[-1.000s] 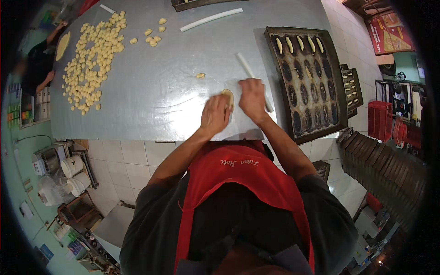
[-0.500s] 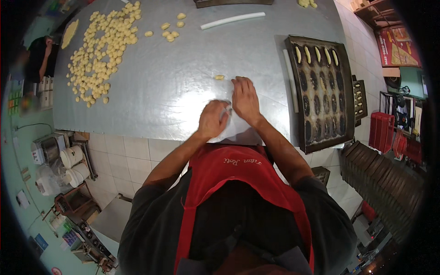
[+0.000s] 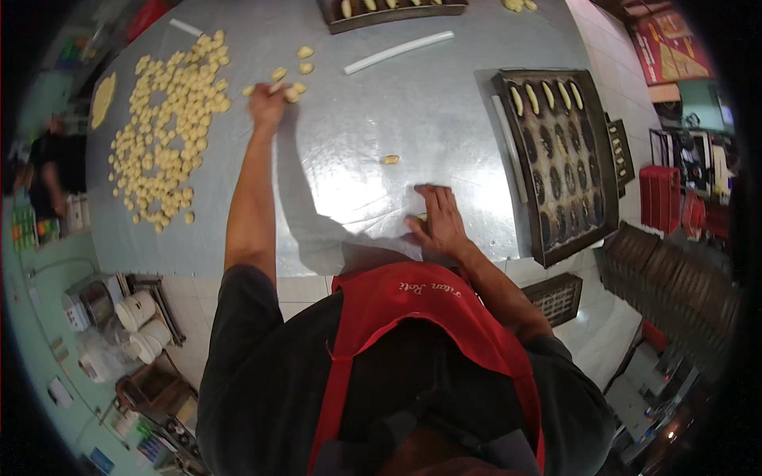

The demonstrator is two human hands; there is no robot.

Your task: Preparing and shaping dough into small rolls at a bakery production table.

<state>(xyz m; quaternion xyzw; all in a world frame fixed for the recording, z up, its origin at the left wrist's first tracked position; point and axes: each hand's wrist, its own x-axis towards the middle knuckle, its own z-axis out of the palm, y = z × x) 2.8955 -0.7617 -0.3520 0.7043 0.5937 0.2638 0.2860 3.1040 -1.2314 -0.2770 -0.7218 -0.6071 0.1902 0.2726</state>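
My left hand (image 3: 266, 109) reaches far out over the steel table to a small cluster of yellow dough pieces (image 3: 305, 69). Its fingers are apart and meet the nearest pieces, partly covering them. Close to the front edge, my right hand (image 3: 441, 224) rests low with its fingers bent and thumb out. A piece of dough (image 3: 421, 216) shows between that thumb and the fingers, mostly hidden by the hand. Beyond it lies a single small dough piece (image 3: 390, 159), touched by neither hand.
A wide spread of dough balls (image 3: 171, 127) covers the table's left side. At right stands a dark moulded baking pan (image 3: 565, 170), dough strips in its far row. Another pan (image 3: 397, 17) sits at the far edge, behind a white rod (image 3: 399, 52). A person (image 3: 59, 166) stands at far left.
My left hand has left the spot beside my right hand and moved far and left to the dough cluster. My right hand has drawn nearer to the front edge. The view has shifted slightly.
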